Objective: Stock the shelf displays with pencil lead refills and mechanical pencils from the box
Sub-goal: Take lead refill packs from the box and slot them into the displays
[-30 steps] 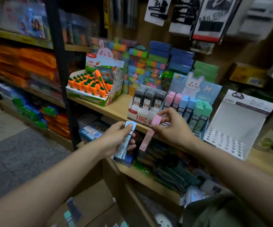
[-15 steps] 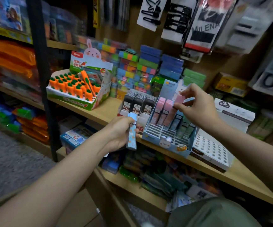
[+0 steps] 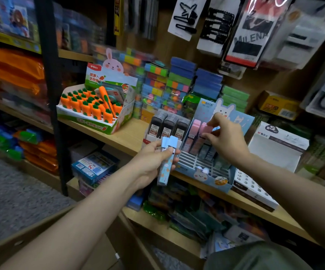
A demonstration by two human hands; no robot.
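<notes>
A light blue bunny display box (image 3: 206, 174) with slotted rows stands on the wooden shelf (image 3: 126, 137). My right hand (image 3: 226, 137) pinches a pink lead refill case (image 3: 206, 130) at the top of the box's left row, beside other pink cases. My left hand (image 3: 154, 162) holds two blue-capped lead refill cases (image 3: 167, 158) upright just left of the box. Dark refill cases (image 3: 167, 123) fill a small white and red display to the left. A cardboard box (image 3: 46, 236) sits low in front of me.
A carrot-shaped item display (image 3: 97, 108) stands at the shelf's left. A white perforated display stand (image 3: 272, 152) sits right of the bunny box. Colourful stacked packs (image 3: 173, 84) line the back. Hair clip cards (image 3: 214, 24) hang above. A lower shelf (image 3: 177, 236) holds more stationery.
My right hand carried the pink case from in front of the shelf up into the bunny box's row. My left hand rose slightly with the blue cases. The view shifted closer.
</notes>
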